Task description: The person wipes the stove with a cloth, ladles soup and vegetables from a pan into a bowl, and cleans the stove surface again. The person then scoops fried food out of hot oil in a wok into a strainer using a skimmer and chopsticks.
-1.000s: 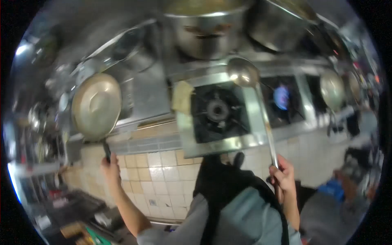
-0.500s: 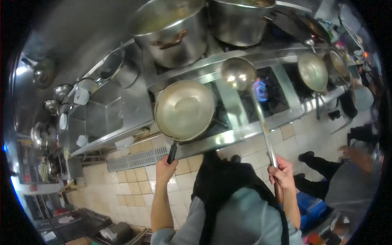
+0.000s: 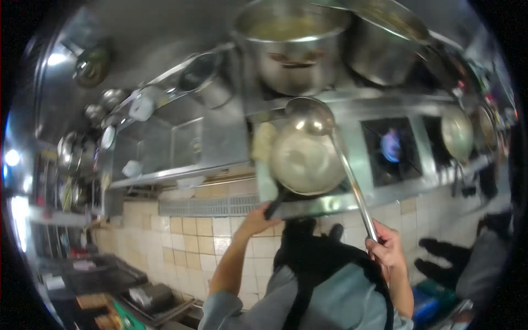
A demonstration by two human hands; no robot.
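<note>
My left hand (image 3: 257, 221) is closed round the black handle of a wide frying pan (image 3: 308, 165), which sits at the stove's left end. Inside the pan only its shiny, pale metal surface shows. A long-handled ladle (image 3: 360, 192) is gripped low on its shaft by my right hand (image 3: 388, 247). The large round bowl of this ladle overlaps the pan's far rim. Beside the pan, a pale folded cloth (image 3: 264, 142) lies on the steel surface to the left.
A blue flame burns on the burner (image 3: 391, 146) to the right. Two large stockpots (image 3: 297, 60) stand behind. Another pan (image 3: 457, 132) sits farther right. A steel sink (image 3: 184, 143) is on the left. At the right edge a person (image 3: 484, 269) stands close by.
The view has shifted, so the stove appears farther right. The ladle's bowl has swung left from beside the flame to over the pan's far edge. Both hands keep hold.
</note>
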